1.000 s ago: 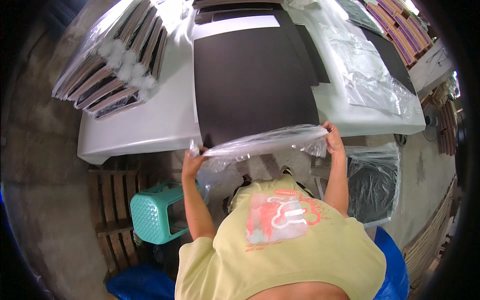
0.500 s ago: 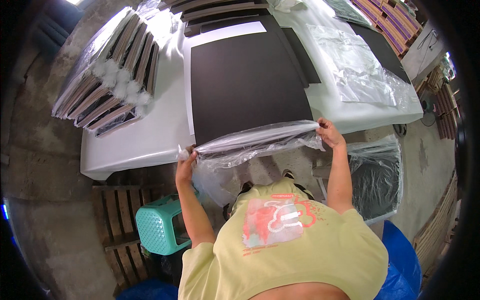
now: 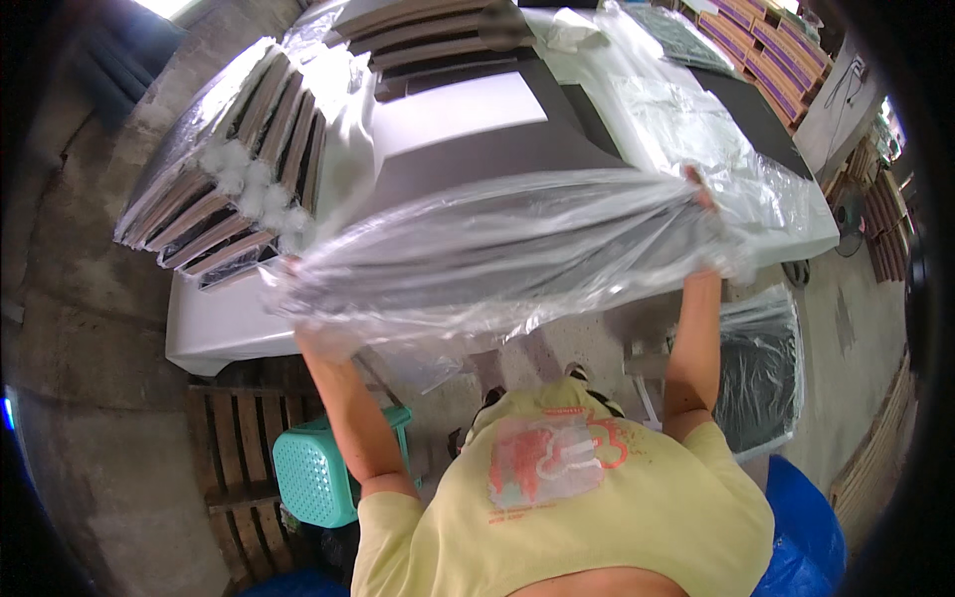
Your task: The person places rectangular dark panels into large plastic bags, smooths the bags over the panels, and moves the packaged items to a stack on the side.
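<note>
Clear plastic bag [image 3: 497, 249], crinkled, glossy, stretched wide, left hand [image 3: 318, 333] and right hand [image 3: 701, 189] gripping its ends

White table [image 3: 214, 333]: dark boards [image 3: 477, 139], wrapped board bundles [image 3: 214, 194].

A packing workshop or small warehouse is shown. Bare concrete floor [image 3: 90, 328] is seen along the left of the frame, and a wooden pallet [image 3: 239, 448] with a teal plastic stool [image 3: 318, 478] on it lies at the lower left. A large white worktable [image 3: 239, 328] fills the middle. At the upper left, flat boards wrapped in clear plastic [image 3: 219, 189] are stacked in bundles with foam at their ends. More stacked boards [image 3: 766, 40] are seen at the upper right, and loose plastic bags [image 3: 696, 129] are spread over the table's right side.
</note>
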The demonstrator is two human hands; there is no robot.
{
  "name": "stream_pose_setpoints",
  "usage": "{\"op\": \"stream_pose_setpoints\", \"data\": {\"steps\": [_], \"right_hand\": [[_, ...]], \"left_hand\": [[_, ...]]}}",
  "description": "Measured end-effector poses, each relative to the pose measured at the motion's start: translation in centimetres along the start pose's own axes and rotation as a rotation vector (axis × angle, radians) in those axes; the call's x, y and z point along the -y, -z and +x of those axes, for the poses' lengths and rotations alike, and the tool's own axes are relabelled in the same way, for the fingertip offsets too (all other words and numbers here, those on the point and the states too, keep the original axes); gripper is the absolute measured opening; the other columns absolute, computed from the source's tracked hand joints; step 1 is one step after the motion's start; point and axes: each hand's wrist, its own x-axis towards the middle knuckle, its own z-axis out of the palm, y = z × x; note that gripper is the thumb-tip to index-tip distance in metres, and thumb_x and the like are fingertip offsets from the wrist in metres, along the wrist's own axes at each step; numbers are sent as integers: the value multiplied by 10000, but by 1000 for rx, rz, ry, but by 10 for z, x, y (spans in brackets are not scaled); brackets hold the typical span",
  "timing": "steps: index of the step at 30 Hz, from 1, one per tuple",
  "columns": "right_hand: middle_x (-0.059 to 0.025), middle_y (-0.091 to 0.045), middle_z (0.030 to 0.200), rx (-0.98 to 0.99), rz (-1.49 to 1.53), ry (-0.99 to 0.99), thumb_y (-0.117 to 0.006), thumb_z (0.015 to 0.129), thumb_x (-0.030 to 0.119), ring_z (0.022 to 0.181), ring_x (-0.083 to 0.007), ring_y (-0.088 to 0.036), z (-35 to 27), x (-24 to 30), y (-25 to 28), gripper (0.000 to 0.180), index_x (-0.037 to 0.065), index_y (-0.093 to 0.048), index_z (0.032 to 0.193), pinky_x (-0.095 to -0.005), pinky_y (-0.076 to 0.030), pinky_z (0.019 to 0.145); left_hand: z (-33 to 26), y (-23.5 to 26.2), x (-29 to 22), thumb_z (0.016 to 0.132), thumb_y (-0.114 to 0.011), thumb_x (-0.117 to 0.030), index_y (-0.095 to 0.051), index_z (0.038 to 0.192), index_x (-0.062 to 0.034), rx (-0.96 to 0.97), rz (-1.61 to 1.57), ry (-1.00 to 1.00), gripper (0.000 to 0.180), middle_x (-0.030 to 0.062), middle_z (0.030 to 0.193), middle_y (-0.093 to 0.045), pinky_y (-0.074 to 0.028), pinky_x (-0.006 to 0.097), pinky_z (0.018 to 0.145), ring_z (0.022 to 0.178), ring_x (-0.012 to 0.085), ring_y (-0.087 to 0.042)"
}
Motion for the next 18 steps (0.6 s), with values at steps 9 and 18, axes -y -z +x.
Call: {"op": "stream_pose_setpoints", "data": {"steps": [9,18], "right_hand": [[-48,-573,786,39,8,221,-615,770,153,609,-114,-511,72,82,-145,372,-12,-482,1076,-235,-405,566],[-4,-515,771,-147,-682,567,-645,763,194,699,-60,-423,80,18,-107,263,18,-512,907,-184,-354,624]], "left_hand": [[151,-84,-59,743,-662,-192,-528,1038,2,-300,504,-481,378,71,934,-554,-412,262,701,787,126,-512],[136,-49,11,765,-624,-370,-607,817,19,-362,1097,-471,393,51,741,-603,-404,280,616,666,119,-514]]}}
